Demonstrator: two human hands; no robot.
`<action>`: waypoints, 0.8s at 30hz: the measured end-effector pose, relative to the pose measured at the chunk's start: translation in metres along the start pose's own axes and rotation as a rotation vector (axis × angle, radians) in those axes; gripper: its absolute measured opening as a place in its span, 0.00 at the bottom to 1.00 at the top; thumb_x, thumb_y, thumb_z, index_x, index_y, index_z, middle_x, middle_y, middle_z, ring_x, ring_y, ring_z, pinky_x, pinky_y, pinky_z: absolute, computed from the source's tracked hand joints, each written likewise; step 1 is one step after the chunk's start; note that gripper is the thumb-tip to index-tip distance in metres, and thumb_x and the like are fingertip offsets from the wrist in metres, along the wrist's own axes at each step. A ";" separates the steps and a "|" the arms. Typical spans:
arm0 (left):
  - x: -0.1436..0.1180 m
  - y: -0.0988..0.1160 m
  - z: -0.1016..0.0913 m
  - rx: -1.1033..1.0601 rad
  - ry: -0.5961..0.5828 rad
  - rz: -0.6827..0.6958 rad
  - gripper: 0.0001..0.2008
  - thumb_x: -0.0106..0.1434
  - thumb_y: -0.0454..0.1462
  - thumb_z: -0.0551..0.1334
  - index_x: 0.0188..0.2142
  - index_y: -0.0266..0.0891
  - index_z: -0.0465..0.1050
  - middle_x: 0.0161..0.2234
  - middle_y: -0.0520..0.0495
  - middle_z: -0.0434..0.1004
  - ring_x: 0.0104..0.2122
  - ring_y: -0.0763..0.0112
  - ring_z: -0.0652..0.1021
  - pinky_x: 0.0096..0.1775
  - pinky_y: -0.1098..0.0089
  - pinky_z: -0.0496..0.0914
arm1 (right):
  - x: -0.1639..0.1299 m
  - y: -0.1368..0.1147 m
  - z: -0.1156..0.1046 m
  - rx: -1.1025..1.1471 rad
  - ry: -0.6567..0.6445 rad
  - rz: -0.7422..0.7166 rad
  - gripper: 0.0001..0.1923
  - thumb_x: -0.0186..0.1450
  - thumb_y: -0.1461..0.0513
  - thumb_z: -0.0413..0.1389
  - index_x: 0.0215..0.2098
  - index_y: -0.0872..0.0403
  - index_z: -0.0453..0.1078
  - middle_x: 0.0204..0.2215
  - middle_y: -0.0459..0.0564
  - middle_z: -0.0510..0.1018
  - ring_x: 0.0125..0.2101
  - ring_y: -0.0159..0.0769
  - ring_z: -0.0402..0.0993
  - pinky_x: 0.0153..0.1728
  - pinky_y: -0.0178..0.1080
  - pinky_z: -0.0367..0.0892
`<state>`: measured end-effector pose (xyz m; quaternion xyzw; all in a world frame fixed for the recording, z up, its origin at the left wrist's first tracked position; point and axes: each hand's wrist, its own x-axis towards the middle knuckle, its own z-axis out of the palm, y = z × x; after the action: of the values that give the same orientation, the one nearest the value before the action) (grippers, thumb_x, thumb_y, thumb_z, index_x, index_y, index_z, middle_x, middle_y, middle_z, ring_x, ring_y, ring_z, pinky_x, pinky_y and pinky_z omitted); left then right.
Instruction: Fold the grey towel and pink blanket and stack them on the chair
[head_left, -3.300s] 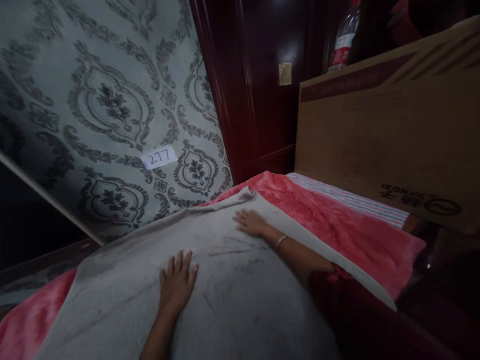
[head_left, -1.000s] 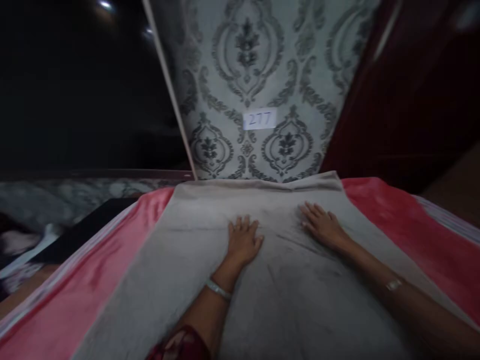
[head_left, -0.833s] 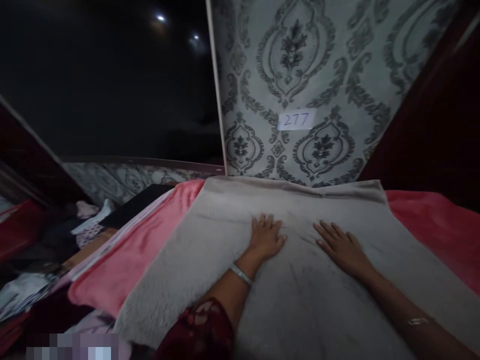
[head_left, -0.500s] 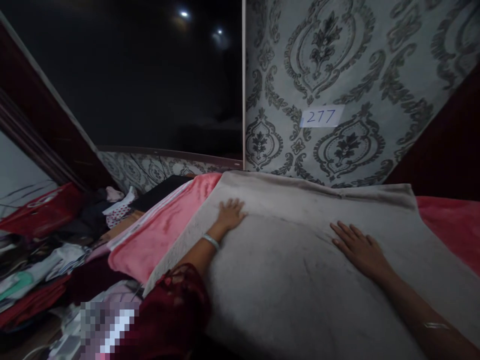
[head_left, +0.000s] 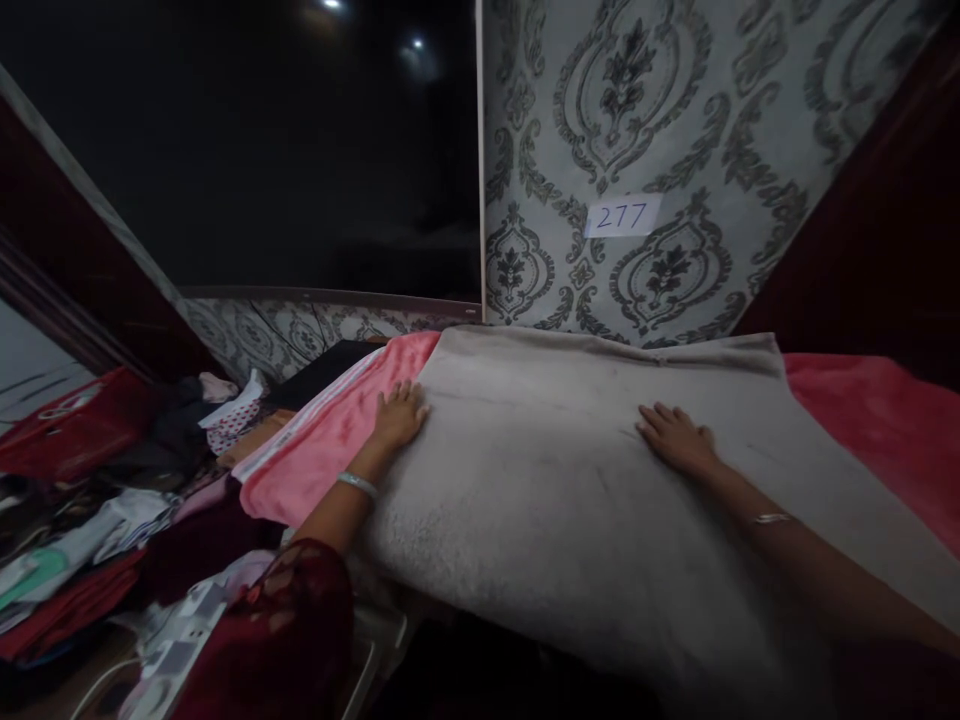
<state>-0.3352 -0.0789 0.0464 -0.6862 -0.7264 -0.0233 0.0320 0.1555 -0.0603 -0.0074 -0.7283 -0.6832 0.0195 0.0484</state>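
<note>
A: Where's the cloth [head_left: 540,500]?
B: Grey one's spread over the pink blanket [head_left: 330,430], far edge nr the wall [head_left: 735,70].
A: L hand [head_left: 401,412]?
B: Palm down at cloth's L edge, fingers splayed.
A: R hand [head_left: 677,436]?
B: On cloth, R of ctr, fingers extended.
A: Bkgd?
B: Dark screen [head_left: 300,150] upper L, "277" card [head_left: 622,215] on wall.

Two hands [head_left: 400,415] [head_left: 679,440], one grey cloth [head_left: 525,470]
</note>
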 end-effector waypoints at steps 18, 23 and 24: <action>-0.005 0.041 0.026 0.004 0.112 0.102 0.29 0.74 0.44 0.43 0.70 0.39 0.58 0.71 0.38 0.56 0.70 0.49 0.57 0.66 0.44 0.54 | -0.015 -0.147 -0.006 0.114 -0.028 -0.260 0.29 0.76 0.49 0.41 0.73 0.46 0.53 0.73 0.50 0.49 0.72 0.48 0.43 0.68 0.58 0.42; -0.005 0.043 0.026 0.011 0.138 0.103 0.28 0.74 0.43 0.44 0.69 0.39 0.60 0.70 0.38 0.58 0.69 0.49 0.59 0.65 0.45 0.55 | -0.041 0.017 -0.025 0.039 -0.011 0.094 0.29 0.75 0.55 0.40 0.72 0.53 0.55 0.72 0.57 0.51 0.70 0.55 0.46 0.66 0.63 0.46; -0.005 0.043 0.026 0.012 0.143 0.106 0.28 0.74 0.43 0.45 0.69 0.39 0.60 0.70 0.38 0.58 0.69 0.49 0.59 0.65 0.45 0.55 | -0.052 0.048 -0.026 0.029 -0.007 0.171 0.29 0.76 0.54 0.39 0.72 0.53 0.54 0.72 0.58 0.50 0.70 0.56 0.46 0.66 0.64 0.46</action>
<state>-0.2925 -0.0797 0.0199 -0.7201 -0.6850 -0.0663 0.0891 0.2026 -0.1164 0.0122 -0.7831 -0.6184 0.0360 0.0548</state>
